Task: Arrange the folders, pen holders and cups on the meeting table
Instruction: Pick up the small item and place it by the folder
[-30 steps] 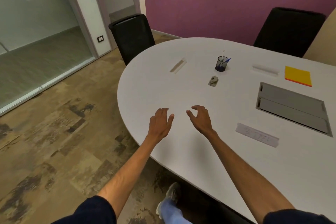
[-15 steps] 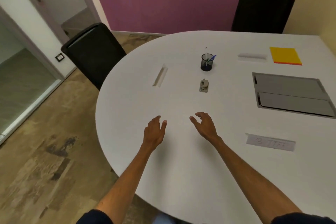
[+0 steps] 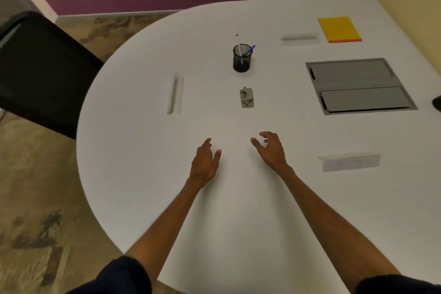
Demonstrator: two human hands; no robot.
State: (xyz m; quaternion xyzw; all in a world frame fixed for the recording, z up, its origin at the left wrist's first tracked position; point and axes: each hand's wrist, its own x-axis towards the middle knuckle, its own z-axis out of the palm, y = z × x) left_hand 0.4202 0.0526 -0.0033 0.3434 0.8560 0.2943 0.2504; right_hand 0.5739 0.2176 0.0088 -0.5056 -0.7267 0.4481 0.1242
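Black mesh pen holder (image 3: 242, 58) now sits straight beyond the fingertips, since the person has stepped closer; left hand (image 3: 205, 162) and right hand (image 3: 270, 150) hover relaxed, empty, likely reaching next.

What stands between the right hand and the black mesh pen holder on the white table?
One thing: a small grey flat object lies on the white table, roughly on the line from the right hand to the black mesh pen holder. It is low, so the hand could probably pass over it.
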